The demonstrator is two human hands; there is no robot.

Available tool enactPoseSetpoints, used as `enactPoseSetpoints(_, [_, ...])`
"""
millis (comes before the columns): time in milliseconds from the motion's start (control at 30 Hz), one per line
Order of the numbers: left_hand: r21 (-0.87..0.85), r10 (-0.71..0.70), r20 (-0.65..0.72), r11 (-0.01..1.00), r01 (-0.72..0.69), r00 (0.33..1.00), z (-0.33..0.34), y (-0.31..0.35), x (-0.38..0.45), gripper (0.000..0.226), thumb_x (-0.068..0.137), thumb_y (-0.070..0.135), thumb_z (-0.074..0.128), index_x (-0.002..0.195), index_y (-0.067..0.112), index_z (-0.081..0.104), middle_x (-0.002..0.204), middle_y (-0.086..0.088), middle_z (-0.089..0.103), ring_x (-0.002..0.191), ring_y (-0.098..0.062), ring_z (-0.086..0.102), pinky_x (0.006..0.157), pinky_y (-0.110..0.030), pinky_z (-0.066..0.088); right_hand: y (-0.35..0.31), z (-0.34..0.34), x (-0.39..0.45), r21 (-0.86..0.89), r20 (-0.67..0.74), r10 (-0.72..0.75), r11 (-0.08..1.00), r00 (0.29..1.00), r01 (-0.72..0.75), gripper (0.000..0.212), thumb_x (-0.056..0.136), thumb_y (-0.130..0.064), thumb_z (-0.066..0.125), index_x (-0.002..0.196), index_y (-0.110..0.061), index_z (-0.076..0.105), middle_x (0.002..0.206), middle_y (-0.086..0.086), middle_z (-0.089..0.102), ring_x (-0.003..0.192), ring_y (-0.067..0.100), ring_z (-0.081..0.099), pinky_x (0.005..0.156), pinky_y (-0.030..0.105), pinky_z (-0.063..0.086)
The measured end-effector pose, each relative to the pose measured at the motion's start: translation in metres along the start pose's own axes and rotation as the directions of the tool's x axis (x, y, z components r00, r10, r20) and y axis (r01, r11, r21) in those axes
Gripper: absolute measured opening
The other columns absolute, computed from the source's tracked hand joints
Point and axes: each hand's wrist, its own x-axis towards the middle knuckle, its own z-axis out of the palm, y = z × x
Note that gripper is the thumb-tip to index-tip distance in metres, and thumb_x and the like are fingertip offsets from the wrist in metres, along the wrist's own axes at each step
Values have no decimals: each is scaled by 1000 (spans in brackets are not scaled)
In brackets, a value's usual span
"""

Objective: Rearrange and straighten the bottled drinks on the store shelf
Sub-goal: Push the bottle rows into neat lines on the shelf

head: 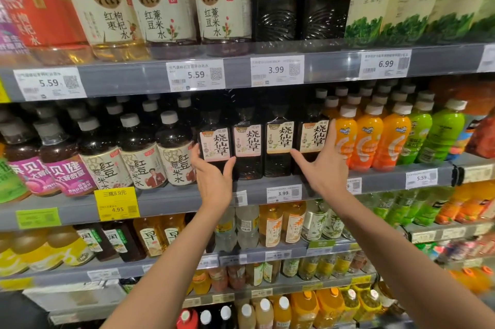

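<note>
Four dark, square-shouldered plastic bottles stand side by side at the front of the grey metal middle shelf (166, 198), each labelled 烧仙草: the first dark bottle (216, 145) and second dark bottle (247, 142) wear pink labels, the third dark bottle (279, 138) and fourth dark bottle (313, 137) cream ones. The left hand (214, 178) cups the first bottle low down, thumb and fingers spread wide on either side of it. The right hand (322, 165) is opened wide round the fourth bottle, thumb beneath its label, fingers straight up its right side. Just right stand three orange juice bottles with white caps (369, 138) in the front row, then two green juice bottles (431, 133). Left are three dark red-bean drink bottles reading 红豆薏米水 (142, 152). White price tags read 3.99 (284, 193) below the four, 5.59, 3.99 and 6.99 on the upper rail; a yellow tag (116, 203) reads 4.95.
</note>
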Motion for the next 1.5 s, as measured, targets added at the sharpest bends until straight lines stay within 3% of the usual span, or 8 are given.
enactPoseSetpoints(300, [-41, -11, -64, 999, 9, 998, -3, 9, -8, 69, 89, 11, 60, 143, 4, 17, 148, -14, 30, 137, -21, 30, 110, -23, 22, 0, 7, -11, 75, -57, 47, 996, 997, -43, 102, 86, -40, 64, 150, -17, -11, 87, 10, 68, 78, 32, 67, 63, 35, 46])
enactPoseSetpoints(500, [-115, 21, 15, 993, -19, 1000, -31, 4, -16, 76, 88, -3, 53, 149, 15, 11, 151, -3, 26, 138, -11, 27, 111, -17, 18, -28, 18, -43, 204, -20, -64, 977, 998, 67, 71, 90, -19, 58, 147, -15, 15, 84, -7, 55, 73, 16, 59, 66, 38, 51])
enactPoseSetpoints(700, [-58, 50, 40, 997, -48, 998, -93, -16, -7, 32, 90, 1, 46, 114, 20, 56, 96, 8, 64, 83, -3, 62, 82, -27, 51, -95, 42, -72, 153, 210, -312, 947, 927, 284, 12, 91, -21, 55, 100, -19, 62, 81, -5, 58, 76, 17, 59, 65, 30, 44])
enactPoseSetpoints(800, [40, -9, 136, 999, 4, 991, -125, -32, 4, 24, 88, 0, 50, 96, 17, 64, 95, 1, 69, 80, -4, 63, 79, -24, 50, -128, 60, -90, 156, 295, -351, 935, 889, 318, 12, 91, -24, 55, 92, -17, 64, 92, -1, 62, 82, 19, 60, 67, 31, 45])
enactPoseSetpoints(900, [115, -64, 182, 992, 44, 981, -149, -42, 15, 20, 88, 3, 54, 104, 12, 61, 99, -3, 66, 91, -16, 61, 77, -22, 44, -153, 76, -104, 227, 334, -322, 940, 886, 255, 15, 90, -25, 59, 103, -18, 63, 96, 0, 64, 82, 16, 60, 73, 35, 52])
enactPoseSetpoints(1067, [117, -181, 67, 978, 173, 981, -163, -49, 31, 40, 87, 14, 63, 124, 6, 48, 109, -9, 59, 102, -21, 56, 81, -22, 40, -176, 95, -109, 161, 315, -123, 984, 941, 75, 55, 90, -30, 60, 139, -15, 41, 107, 5, 70, 100, 25, 65, 83, 38, 53])
enactPoseSetpoints(1333, [143, -259, -92, 952, 271, 961, -142, -65, 42, 50, 81, 39, 68, 119, 10, 56, 100, -8, 60, 85, -20, 57, 64, -28, 39, -181, 122, -108, 79, 315, 22, 996, 949, -49, 39, 85, -47, 61, 109, -16, 64, 103, 5, 72, 95, 26, 67, 76, 34, 53])
enactPoseSetpoints(1500, [125, -261, -220, 948, 292, 940, -136, -62, 33, 45, 80, 35, 72, 117, 15, 57, 90, 0, 53, 77, -13, 50, 59, -25, 32, -177, 127, -108, 72, 274, 33, 996, 961, -55, 40, 83, -51, 63, 101, -16, 69, 96, 4, 73, 90, 25, 68, 71, 32, 51])
